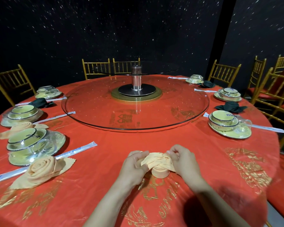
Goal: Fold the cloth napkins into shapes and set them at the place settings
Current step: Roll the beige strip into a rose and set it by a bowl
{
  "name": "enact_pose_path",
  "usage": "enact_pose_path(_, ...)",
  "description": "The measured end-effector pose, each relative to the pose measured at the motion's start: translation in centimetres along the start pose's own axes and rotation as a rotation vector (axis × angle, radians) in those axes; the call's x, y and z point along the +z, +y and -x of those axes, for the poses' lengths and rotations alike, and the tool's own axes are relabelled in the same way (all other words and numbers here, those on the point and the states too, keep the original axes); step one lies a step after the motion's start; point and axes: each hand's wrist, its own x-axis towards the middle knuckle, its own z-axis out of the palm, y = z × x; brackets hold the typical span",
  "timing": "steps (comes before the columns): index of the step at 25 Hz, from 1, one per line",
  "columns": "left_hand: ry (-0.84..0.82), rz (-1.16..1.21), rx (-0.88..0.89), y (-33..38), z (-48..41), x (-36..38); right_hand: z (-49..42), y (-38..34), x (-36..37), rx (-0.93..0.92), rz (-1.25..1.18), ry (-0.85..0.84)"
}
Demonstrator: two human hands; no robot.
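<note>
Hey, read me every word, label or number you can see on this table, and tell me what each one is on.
Nothing reads clearly enough to quote.
Blue print on the white paper chopstick sleeve: too blurred.
Dark print on the plastic-wrapped cream bowl set: too small.
Gold characters on the red plastic tablecloth: smeared, unreadable.
</note>
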Motion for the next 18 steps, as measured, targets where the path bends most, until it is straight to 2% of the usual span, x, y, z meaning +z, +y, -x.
enact_pose_path(2,-0.027,-0.046,0.015,-0.2,0.0,0.3,0.1,0.2,0.4,0.002,0.100,-0.025)
enact_pose_path(4,-0.040,-0.071,0.025,-0.2,0.2,0.6,0.0,0.2,-0.2,-0.040,0.036,-0.027)
enact_pose_path(5,-0.046,-0.083,0.029,-0.2,0.2,0.7,0.1,0.1,-0.7,-0.113,-0.003,0.028)
enact_pose_path(8,-0.060,-0.092,0.029,0.0,0.1,1.1,1.0,0.1,-1.7,-0.539,-0.032,0.251)
enact_pose_path(10,-0.063,-0.094,0.025,0.2,0.1,1.3,1.9,0.7,-1.9,-0.764,0.034,0.202)
enact_pose_path(11,-0.058,-0.094,0.024,0.2,0.1,1.3,2.2,1.3,-1.8,-0.810,0.067,0.163)
enact_pose_path(18,-0.014,0.052,-0.071,-0.1,-0.5,0.5,2.3,3.2,-1.2,-0.727,-0.047,0.062)
